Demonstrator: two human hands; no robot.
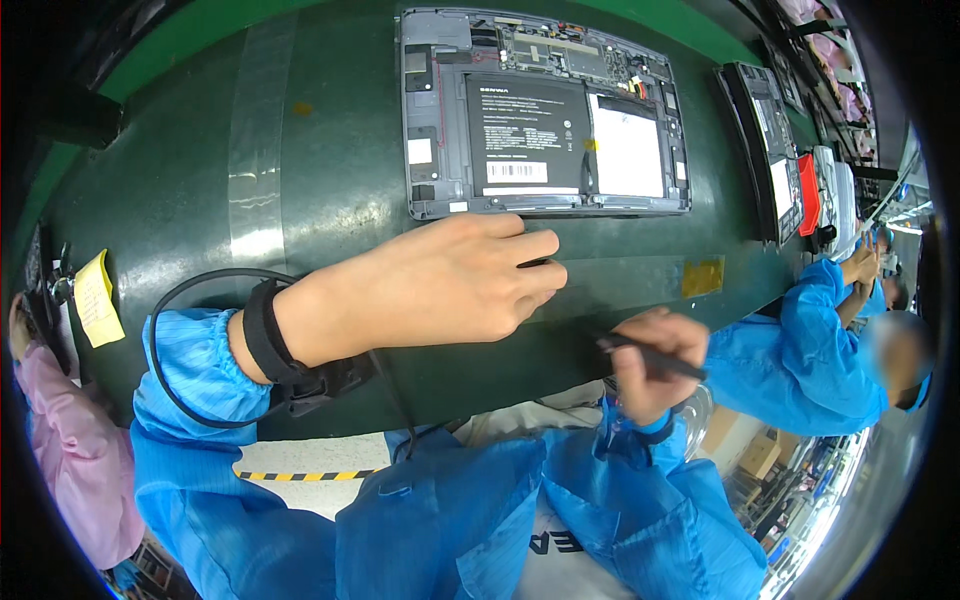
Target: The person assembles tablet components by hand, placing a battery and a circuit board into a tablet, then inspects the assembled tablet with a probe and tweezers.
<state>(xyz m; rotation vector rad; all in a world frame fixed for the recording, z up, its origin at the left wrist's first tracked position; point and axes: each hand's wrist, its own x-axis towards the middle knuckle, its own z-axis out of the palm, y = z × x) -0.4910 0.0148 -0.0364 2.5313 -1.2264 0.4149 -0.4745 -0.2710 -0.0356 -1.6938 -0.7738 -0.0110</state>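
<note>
An opened tablet or thin laptop body (pixel 440 175) lies on the green work mat, its large black battery (pixel 530 130) and the circuit board (pixel 560 55) along its far edge exposed. Just in front of its near edge is my left hand (pixel 470 275), palm down with fingers curled; a small dark spot shows between the fingers, and what they hold, if anything, is hidden. A black strap (pixel 270 335) with a cord circles my left wrist. My right hand (pixel 665 355), slightly blurred, grips a slim black pen-like tool (pixel 655 358) over the mat's near edge, apart from the device.
More opened devices (pixel 765 150) stand stacked at the right, beside a red tray (pixel 809 195). A yellow note (pixel 97 298) sits at the left. Clear tape (pixel 258 150) and an amber tape patch (pixel 703 278) stick to the mat (pixel 340 100). People in blue and pink work nearby.
</note>
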